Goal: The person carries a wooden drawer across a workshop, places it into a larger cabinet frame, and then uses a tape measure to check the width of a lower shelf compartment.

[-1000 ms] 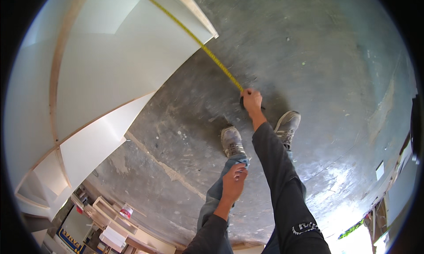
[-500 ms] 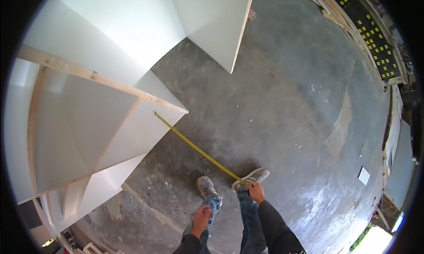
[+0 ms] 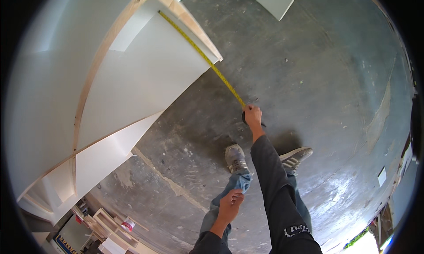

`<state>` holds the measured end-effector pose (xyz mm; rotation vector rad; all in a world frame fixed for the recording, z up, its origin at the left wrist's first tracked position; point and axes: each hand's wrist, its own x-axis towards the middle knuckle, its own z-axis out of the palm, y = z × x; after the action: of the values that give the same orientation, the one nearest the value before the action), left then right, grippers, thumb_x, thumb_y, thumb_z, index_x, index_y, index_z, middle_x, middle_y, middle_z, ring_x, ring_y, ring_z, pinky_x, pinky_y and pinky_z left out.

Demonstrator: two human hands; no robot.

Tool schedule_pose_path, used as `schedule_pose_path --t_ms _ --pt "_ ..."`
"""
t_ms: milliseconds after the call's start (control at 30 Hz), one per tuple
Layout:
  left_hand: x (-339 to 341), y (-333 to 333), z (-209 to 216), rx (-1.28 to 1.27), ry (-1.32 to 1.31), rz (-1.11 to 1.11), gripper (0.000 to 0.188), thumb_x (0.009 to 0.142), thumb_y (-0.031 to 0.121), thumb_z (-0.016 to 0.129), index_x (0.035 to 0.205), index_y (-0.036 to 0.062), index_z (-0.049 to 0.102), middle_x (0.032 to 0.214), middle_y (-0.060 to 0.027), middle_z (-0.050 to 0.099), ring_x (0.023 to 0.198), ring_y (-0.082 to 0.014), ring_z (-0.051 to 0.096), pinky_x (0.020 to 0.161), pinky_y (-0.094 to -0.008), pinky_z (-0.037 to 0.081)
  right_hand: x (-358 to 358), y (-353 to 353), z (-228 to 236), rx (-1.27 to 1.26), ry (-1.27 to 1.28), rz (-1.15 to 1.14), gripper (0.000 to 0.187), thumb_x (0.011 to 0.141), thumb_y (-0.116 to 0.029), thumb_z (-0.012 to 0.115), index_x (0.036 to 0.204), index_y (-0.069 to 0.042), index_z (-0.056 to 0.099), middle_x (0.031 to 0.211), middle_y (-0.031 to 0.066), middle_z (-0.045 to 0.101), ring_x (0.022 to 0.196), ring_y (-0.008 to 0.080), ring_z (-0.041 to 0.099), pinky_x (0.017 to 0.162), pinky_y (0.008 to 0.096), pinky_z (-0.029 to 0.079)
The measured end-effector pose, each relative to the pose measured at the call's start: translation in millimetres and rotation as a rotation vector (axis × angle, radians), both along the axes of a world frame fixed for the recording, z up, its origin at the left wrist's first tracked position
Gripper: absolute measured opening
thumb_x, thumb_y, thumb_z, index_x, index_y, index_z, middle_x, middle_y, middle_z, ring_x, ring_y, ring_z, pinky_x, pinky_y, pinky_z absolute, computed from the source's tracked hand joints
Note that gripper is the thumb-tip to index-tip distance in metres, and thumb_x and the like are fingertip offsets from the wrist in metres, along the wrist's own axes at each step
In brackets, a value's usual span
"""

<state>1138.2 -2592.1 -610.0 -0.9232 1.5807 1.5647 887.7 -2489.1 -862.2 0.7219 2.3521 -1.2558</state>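
Observation:
My right hand [image 3: 253,115] is closed around a tape measure, its dark case partly hidden by the fingers. From it the yellow blade [image 3: 201,50] runs up and left in a straight line over the large white panel cabinet [image 3: 132,77]. The blade's far end lies inside, near the cabinet's wood-edged upper side [image 3: 190,22], and crosses the panel's edge close to the corner. Lower down, my left hand [image 3: 231,205] hangs in front of my left leg with fingers curled; whatever may be in them is hidden.
A pale panel [image 3: 276,0] juts in at the top. Concrete floor [image 3: 318,95] with cracks and paint spots spreads right. Wooden frames [image 3: 110,227] and a red-and-white can [image 3: 128,224] stand at the lower left. A small white square [image 3: 382,176] lies far right.
My right hand has moved forward, away from my body, with the tape measure. The blade's end now reaches deeper along the cabinet. The view has shifted, and my feet appear farther right.

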Motion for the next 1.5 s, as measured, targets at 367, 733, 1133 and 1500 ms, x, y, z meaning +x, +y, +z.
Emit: schedule_pose_path --t_ms 367,733,1133,1500 --pt "5 -37 1 -0.019 -0.035 0.138 0.027 0.09 0.014 0.056 0.112 -0.0013 0.055 0.099 -0.0107 0.063 0.088 -0.0169 0.063 0.075 -0.0277 0.048 -20 -28 7 0.155 -0.134 -0.025 0.021 0.083 -0.022 0.052 0.083 -0.004 0.064 0.084 0.0201 0.062 0.083 0.0424 0.056 0.073 0.047 0.044" --pt "2 -42 2 -0.008 -0.061 0.179 0.029 0.09 0.018 0.056 0.112 -0.0015 0.055 0.099 -0.01 0.063 0.089 -0.0173 0.063 0.076 -0.0277 0.048 -34 -37 -7 0.142 0.112 0.044 0.024 0.08 -0.021 0.056 0.082 0.0 0.065 0.071 0.0177 0.061 0.067 0.0326 0.059 0.066 0.0397 0.045" --pt "-5 -41 4 -0.01 -0.093 0.194 0.031 0.09 0.02 0.056 0.113 -0.0019 0.054 0.101 -0.0122 0.063 0.09 -0.0185 0.063 0.078 -0.0288 0.048 -32 -35 -9 -0.011 -0.213 -0.077 0.021 0.078 -0.022 0.058 0.079 -0.001 0.062 0.072 0.0215 0.06 0.07 0.0392 0.057 0.068 0.0441 0.044" --pt "-12 -36 7 -0.011 -0.104 0.225 0.032 0.09 0.02 0.056 0.113 -0.0021 0.054 0.1 -0.0122 0.063 0.09 -0.0184 0.063 0.078 -0.0287 0.049 -35 -47 -16 0.1 -0.073 -0.018 0.022 0.079 -0.023 0.055 0.081 -0.003 0.065 0.079 0.0222 0.062 0.08 0.0414 0.058 0.073 0.0459 0.045"
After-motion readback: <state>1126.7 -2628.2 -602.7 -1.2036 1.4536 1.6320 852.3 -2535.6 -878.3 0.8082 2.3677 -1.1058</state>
